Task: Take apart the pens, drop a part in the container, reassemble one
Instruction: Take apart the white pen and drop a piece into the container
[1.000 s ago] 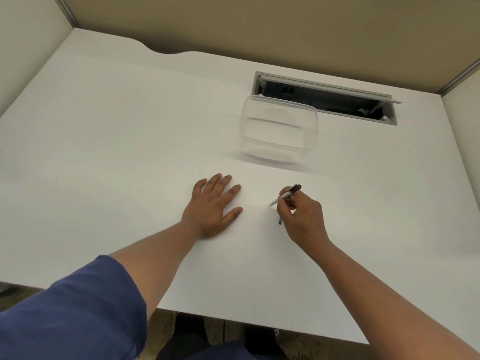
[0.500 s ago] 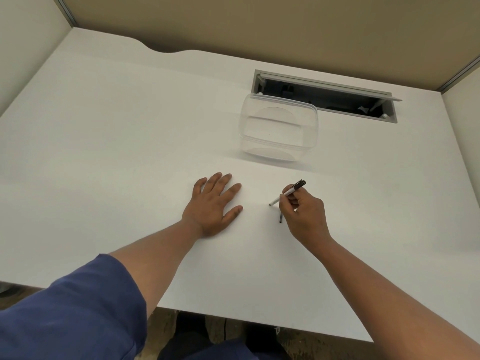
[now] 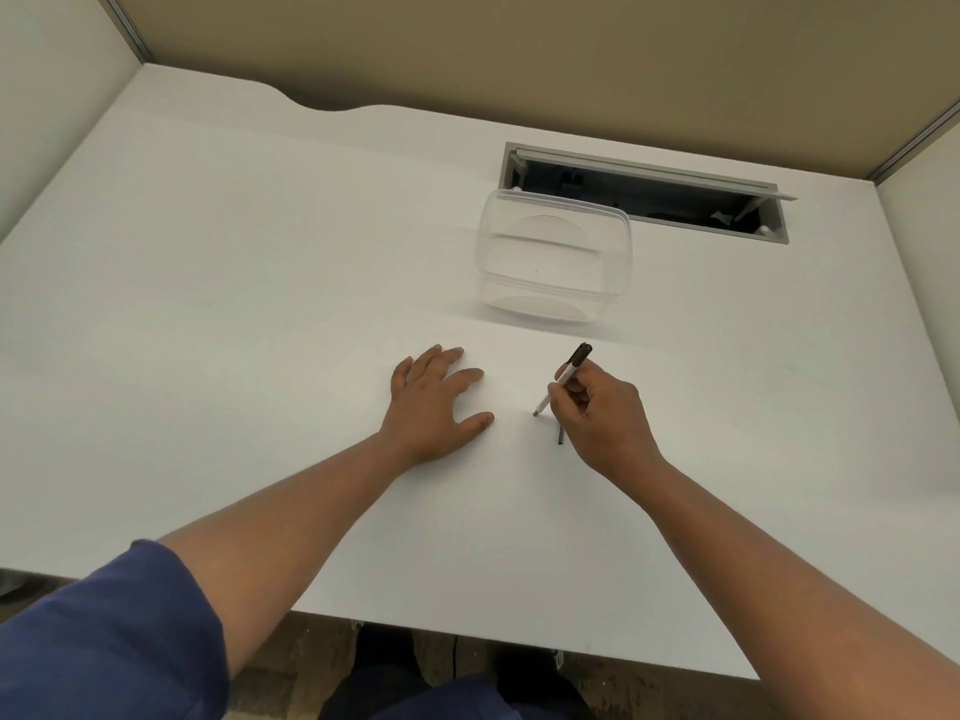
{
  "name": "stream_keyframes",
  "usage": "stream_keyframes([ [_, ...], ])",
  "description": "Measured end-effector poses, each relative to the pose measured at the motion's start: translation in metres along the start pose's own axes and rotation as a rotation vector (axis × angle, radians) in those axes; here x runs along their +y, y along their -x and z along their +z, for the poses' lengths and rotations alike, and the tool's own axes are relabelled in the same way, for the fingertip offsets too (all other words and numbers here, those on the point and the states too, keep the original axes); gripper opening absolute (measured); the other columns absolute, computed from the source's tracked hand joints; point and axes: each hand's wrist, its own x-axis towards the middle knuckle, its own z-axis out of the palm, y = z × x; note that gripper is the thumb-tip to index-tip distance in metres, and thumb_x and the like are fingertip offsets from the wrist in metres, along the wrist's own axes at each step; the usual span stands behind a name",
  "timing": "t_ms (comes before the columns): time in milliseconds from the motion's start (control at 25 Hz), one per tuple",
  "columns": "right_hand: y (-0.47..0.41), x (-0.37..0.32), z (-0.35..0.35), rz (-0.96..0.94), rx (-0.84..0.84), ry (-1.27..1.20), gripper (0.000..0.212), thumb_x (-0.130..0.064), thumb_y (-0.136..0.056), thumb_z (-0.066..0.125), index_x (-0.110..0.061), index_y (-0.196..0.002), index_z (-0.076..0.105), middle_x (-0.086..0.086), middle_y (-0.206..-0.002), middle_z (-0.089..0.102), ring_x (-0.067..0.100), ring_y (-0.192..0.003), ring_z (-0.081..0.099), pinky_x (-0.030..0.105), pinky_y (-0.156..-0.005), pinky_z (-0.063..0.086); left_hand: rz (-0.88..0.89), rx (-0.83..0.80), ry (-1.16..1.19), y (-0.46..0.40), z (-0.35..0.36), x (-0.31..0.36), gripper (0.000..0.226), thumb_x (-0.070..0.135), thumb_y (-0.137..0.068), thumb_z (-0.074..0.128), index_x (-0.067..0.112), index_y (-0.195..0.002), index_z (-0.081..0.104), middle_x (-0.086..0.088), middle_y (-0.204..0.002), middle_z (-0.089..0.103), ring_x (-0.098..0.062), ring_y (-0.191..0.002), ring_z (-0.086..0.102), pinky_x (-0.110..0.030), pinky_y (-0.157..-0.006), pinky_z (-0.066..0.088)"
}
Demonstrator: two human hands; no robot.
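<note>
My right hand [image 3: 597, 418] grips a white pen with a black cap end [image 3: 568, 374], held tilted with its tip just above the white desk [image 3: 260, 304]. A short dark pen part [image 3: 560, 434] lies on the desk under that hand, mostly hidden by the fingers. Flat on the desk to the left rests my left hand [image 3: 434, 402], palm down, fingers spread, holding nothing. The clear plastic container [image 3: 556, 257] stands beyond both hands, open-topped, and looks empty.
A grey cable hatch [image 3: 644, 192] is open in the desk behind the container. Beige partition walls close the desk at the back and on both sides. The desk's front edge runs close to my body.
My right hand has tipped the pen more upright and shifted slightly right. The left hand has stayed flat in place.
</note>
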Motion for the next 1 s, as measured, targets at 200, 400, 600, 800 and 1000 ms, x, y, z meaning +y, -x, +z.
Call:
stream_keyframes([
  [200,-0.002,-0.008,-0.001,-0.014,-0.052,0.065,0.013,-0.032,-0.092,0.061,-0.020,-0.090,0.063,-0.006,-0.074,0.068,0.018,-0.069,0.063,0.043,-0.066,0.055,0.034,-0.141,0.416,-0.008,-0.005,0.048,0.051,0.042,-0.081,0.080,0.028,-0.127,0.064,0.010,-0.122,0.065,-0.011,-0.108,0.061,-0.032,-0.096,0.051],
  [400,-0.001,-0.011,-0.002,-0.016,-0.112,0.065,0.012,-0.034,-0.091,0.061,-0.023,-0.091,0.065,-0.010,-0.078,0.070,0.013,-0.072,0.066,0.042,-0.068,0.057,0.056,-0.124,0.484,-0.006,0.001,0.068,0.013,0.031,-0.089,0.071,0.027,-0.102,0.072,0.012,-0.097,0.069,-0.008,-0.086,0.065,-0.033,-0.080,0.057],
  [600,0.002,-0.004,0.002,-0.007,-0.104,0.012,0.010,-0.029,-0.089,0.066,-0.028,-0.099,0.067,-0.016,-0.080,0.069,0.004,-0.068,0.064,0.035,-0.068,0.058,0.024,-0.096,0.526,-0.006,0.003,0.069,0.013,0.022,-0.094,0.066,0.020,-0.082,0.068,0.010,-0.075,0.067,-0.013,-0.068,0.059,-0.028,-0.065,0.049],
  [800,0.010,0.012,0.010,0.059,-0.117,0.024,0.024,-0.022,-0.085,0.072,-0.030,-0.106,0.064,-0.017,-0.087,0.066,-0.002,-0.075,0.061,0.020,-0.070,0.049,-0.179,-0.143,0.734,-0.006,0.005,0.061,0.006,0.020,-0.093,0.070,0.020,-0.098,0.072,0.002,-0.090,0.076,-0.011,-0.082,0.073,-0.025,-0.077,0.056],
  [1000,0.016,0.015,0.030,0.093,-0.155,0.021,0.029,-0.021,-0.083,0.074,-0.029,-0.109,0.063,-0.014,-0.094,0.065,0.002,-0.074,0.064,0.023,-0.071,0.053,-0.292,-0.136,1.000,-0.005,0.004,0.057,0.006,0.006,-0.094,0.069,0.004,-0.099,0.070,-0.011,-0.086,0.072,-0.011,-0.068,0.070,-0.023,-0.066,0.056],
])
